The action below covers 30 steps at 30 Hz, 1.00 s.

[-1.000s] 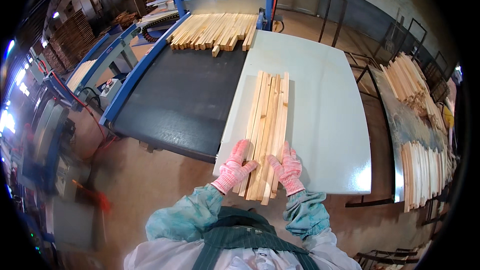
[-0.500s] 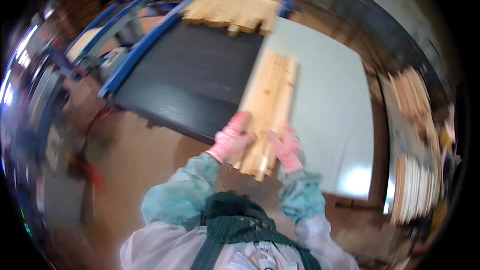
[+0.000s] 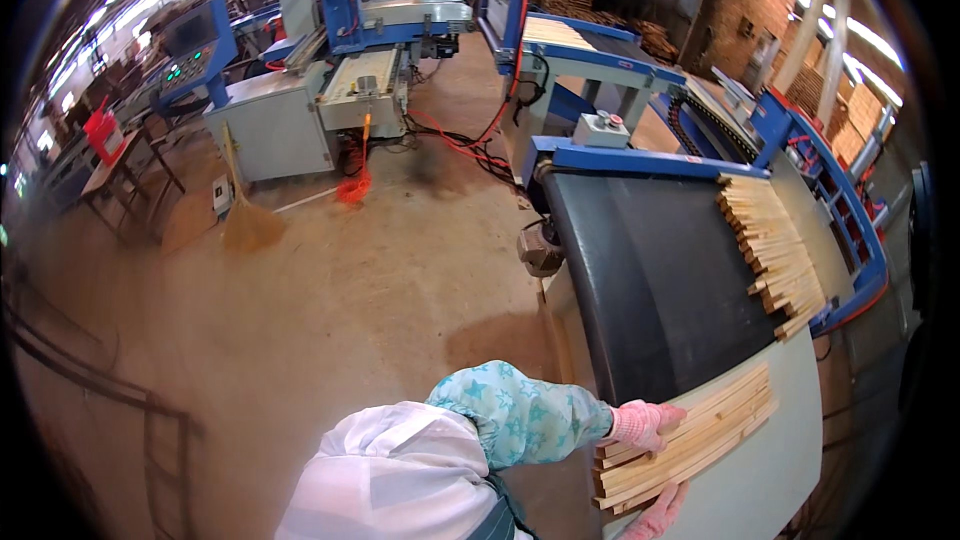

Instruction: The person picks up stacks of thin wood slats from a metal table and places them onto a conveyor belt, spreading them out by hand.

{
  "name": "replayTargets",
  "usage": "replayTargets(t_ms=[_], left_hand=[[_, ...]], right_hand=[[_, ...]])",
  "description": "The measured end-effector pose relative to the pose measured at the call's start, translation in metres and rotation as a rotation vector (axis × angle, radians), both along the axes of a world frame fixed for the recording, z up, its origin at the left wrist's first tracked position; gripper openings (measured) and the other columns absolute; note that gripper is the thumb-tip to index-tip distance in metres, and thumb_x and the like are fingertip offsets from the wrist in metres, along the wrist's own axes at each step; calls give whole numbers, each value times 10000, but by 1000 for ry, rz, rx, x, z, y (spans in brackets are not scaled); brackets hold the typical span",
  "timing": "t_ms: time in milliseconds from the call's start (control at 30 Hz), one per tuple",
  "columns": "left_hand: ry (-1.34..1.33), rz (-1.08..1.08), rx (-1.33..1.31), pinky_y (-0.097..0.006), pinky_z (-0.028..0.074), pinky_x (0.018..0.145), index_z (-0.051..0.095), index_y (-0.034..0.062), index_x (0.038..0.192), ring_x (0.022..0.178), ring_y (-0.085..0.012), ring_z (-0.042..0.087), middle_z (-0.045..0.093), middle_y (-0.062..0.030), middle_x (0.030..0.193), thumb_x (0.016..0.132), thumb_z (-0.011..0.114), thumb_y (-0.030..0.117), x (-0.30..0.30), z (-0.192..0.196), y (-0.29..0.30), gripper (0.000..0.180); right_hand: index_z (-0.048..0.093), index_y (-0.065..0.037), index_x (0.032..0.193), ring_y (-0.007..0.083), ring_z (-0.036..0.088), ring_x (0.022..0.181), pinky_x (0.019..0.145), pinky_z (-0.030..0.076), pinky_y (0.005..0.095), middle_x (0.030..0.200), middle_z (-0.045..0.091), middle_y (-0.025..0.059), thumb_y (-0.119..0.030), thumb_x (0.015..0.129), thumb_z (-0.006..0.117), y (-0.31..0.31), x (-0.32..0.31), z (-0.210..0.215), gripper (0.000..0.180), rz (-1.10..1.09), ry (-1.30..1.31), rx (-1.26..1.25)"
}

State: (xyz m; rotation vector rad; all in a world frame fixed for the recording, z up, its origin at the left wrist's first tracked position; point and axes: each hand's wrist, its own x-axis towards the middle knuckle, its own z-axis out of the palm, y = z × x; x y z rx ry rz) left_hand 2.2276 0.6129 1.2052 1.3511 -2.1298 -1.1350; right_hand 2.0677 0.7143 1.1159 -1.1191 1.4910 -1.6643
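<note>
A bundle of pale wooden strips lies side by side on a light grey-green board at the lower right. My left hand, in a pink knit glove, grips the side of the bundle nearest the black belt, its thumb over the top. Against the opposite side presses my right hand, also gloved; the picture's lower rim cuts part of it off. Both hands are at the bundle's near end. Beyond it, a row of more wooden strips rests on the black conveyor belt.
Blue rails frame the belt, with a control box on one and a motor below. Farther left are a machine with a control panel, a broom, a red container on a stool, and cables across the floor.
The view has swung left, so belt, board and strips now appear at the right. Both hands still hold the strip bundle on the board.
</note>
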Motion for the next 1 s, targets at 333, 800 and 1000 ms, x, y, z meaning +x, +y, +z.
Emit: replayTargets(t_ms=[333, 800, 1000], left_hand=[[-239, 185, -388, -373, 327, 1098, 276, 133, 1468, 1366, -286, 325, 305, -111, 1499, 831, 574, 330, 57, -14, 33, 731], [-819, 754, 73, -493, 440, 951, 482, 143, 1325, 1168, -346, 535, 548, -147, 1292, 784, 580, 434, 264, -161, 235, 622], [-793, 638, 425, -447, 448, 958, 518, 159, 1331, 1168, -302, 557, 594, -103, 1262, 779, 570, 508, 344, -237, 287, 655]], right_hand=[[592, -5, 1210, 298, 550, 1107, 969, 421, 329, 1159, 617, 195, -265, 956, 505, -51, -38, -90, 374, 8, 336, 117], [535, -123, 1095, 236, 494, 660, 706, 437, 352, 792, 547, 106, -494, 960, 362, -45, -71, -215, 431, 50, -67, -150], [462, -187, 1264, 195, 468, 591, 631, 426, 350, 795, 550, 64, -620, 928, 346, 30, -46, -372, 561, 516, -187, 119]])
